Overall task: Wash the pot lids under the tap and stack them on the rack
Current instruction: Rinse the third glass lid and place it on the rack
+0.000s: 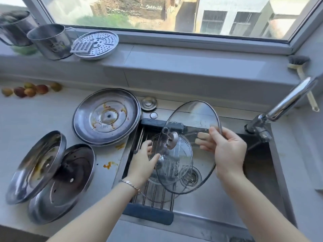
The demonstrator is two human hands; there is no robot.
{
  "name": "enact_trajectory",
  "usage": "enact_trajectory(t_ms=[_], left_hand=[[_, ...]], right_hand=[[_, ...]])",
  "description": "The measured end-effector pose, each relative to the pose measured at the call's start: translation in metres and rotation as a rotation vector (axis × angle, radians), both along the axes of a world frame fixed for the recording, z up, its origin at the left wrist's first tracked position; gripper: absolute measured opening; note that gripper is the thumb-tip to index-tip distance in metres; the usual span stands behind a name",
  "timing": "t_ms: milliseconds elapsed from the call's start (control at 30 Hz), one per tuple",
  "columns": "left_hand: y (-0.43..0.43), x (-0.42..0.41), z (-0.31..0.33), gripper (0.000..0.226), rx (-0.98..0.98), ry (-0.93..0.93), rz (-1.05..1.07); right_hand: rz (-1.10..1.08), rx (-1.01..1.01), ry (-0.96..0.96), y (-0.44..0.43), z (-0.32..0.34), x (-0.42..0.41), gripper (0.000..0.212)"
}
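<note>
**Operator:** What is the present state?

**Manual:** Your right hand [225, 151] pinches the rim of the large glass lid [192, 112], thumb on the near face and fingers behind the glass. The lid is tilted, clear of the sink [258, 172] floor. Your left hand [141, 161] pinches the edge of the small glass lid [174, 161] the same way, holding it above the rack [148, 215], which spans the left part of the sink. The two glass lids overlap in view; whether they touch cannot be told.

**Operator:** How should I proceed?

**Manual:** Judged from the position, the small lid is about to be set down.
1. Lower it flat onto the rack bars with the knob clear of the large lid's rim.
2. Release only once it rests steadily.
3. Take the large lid toward the tap [288, 100] with both hands on the rim, since wet glass is likely to slip.

**Operator:** What remains?

**Manual:** The soiled steel lids [106, 117] on the surface [35, 119] at the left are unwashed.
</note>
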State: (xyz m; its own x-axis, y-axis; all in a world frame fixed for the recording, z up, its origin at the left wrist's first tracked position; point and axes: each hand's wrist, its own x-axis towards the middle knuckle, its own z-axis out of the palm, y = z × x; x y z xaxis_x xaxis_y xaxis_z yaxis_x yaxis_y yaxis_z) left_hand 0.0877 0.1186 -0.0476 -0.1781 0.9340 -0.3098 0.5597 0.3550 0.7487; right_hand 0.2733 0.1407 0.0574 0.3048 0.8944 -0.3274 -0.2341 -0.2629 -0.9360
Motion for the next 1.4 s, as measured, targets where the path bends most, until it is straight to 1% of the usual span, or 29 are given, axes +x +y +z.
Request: enact_trajectory(t_ms=[33,67,133,233,300,433,533,600,667,767,833,967,1133,1200,1233,1367,1400], left_hand=[[-0.002,-0.004,-0.014,0.051,-0.062,0.141,-0.088],[-0.003,-0.007,-0.025,0.049,-0.102,0.225,-0.167],[-0.002,-0.010,-0.040,0.043,-0.122,0.294,-0.279],[0.004,-0.013,-0.053,0.040,-0.116,0.341,-0.339],[0.007,-0.013,-0.054,0.038,-0.136,0.298,-0.342],[0.004,-0.013,-0.057,0.026,-0.111,0.192,-0.279],[-0.007,-0.014,-0.064,0.021,-0.135,0.077,-0.273],[-0.014,-0.017,-0.065,0.018,-0.172,0.008,-0.208],[-0.016,-0.025,-0.067,0.015,-0.204,-0.003,-0.124],[-0.020,-0.043,-0.070,0.031,-0.288,0.093,-0.062],[-0.026,-0.054,-0.073,0.037,-0.343,0.129,-0.062],[-0.031,-0.059,-0.075,0.039,-0.375,0.095,-0.018],[-0.030,-0.055,-0.076,0.044,-0.392,0.067,0.038],[-0.032,-0.053,-0.074,0.044,-0.405,0.071,0.027],[-0.032,-0.052,-0.074,0.044,-0.410,0.072,0.030],[-0.031,-0.050,-0.076,0.044,-0.418,0.089,0.045],[-0.030,-0.050,-0.076,0.044,-0.418,0.093,0.044]], right_hand=[[-0.019,-0.004,-0.003,0.001,-0.001,0.000,0.010],[-0.029,-0.007,-0.009,0.002,-0.002,0.001,0.012],[-0.036,-0.004,-0.025,0.004,0.000,0.004,0.013],[-0.036,0.020,-0.064,0.006,0.003,0.008,0.013],[-0.041,0.024,-0.071,0.008,0.005,0.008,0.013],[-0.078,0.005,-0.030,0.012,0.006,0.009,0.016],[-0.085,-0.018,0.005,0.014,0.004,0.008,0.017],[-0.074,-0.043,0.030,0.017,-0.002,0.004,0.016],[-0.060,-0.072,0.055,0.018,-0.013,-0.001,0.015],[-0.035,-0.121,0.078,0.020,-0.038,-0.014,0.016],[-0.018,-0.156,0.088,0.020,-0.056,-0.024,0.016],[0.016,-0.209,0.096,0.017,-0.090,-0.049,0.017],[0.027,-0.165,0.084,0.014,-0.114,-0.060,0.011],[0.027,-0.177,0.028,0.013,-0.125,-0.053,0.010],[0.033,-0.199,-0.037,0.010,-0.130,-0.049,0.010],[0.092,-0.279,-0.361,-0.005,-0.148,-0.042,0.014],[0.120,-0.294,-0.458,-0.006,-0.149,-0.042,0.020]])
